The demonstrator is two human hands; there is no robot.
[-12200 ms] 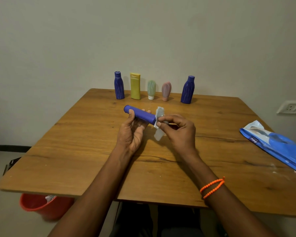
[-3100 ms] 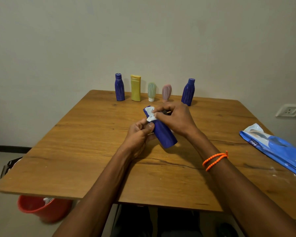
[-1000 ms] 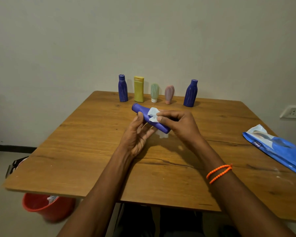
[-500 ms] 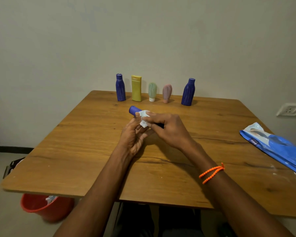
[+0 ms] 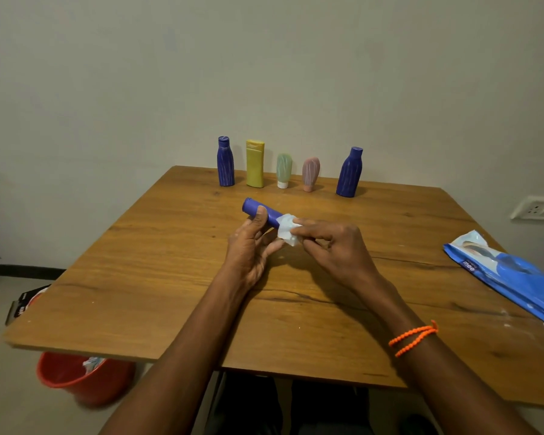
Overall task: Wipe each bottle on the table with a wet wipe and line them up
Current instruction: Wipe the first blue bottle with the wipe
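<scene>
Holding purple bottle [image 5: 258, 209] mid-frame, your left hand [image 5: 248, 243] gripped it; right hand [image 5: 330, 243] pinched wet wipe [image 5: 285, 229]. Looked light, stiff, slippery wet; grip mid-body.

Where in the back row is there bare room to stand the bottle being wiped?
The widest gap lies between the pink tube and the right blue bottle. Bare wood also lies left of the left blue bottle. From there past the yellow bottle to the green tube it is crowded.

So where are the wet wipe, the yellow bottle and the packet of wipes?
wet wipe [image 5: 285, 229], head view, its crumpled middle.
yellow bottle [image 5: 255, 166], head view, mid-body.
packet of wipes [image 5: 509, 274], head view, blue front.
</scene>
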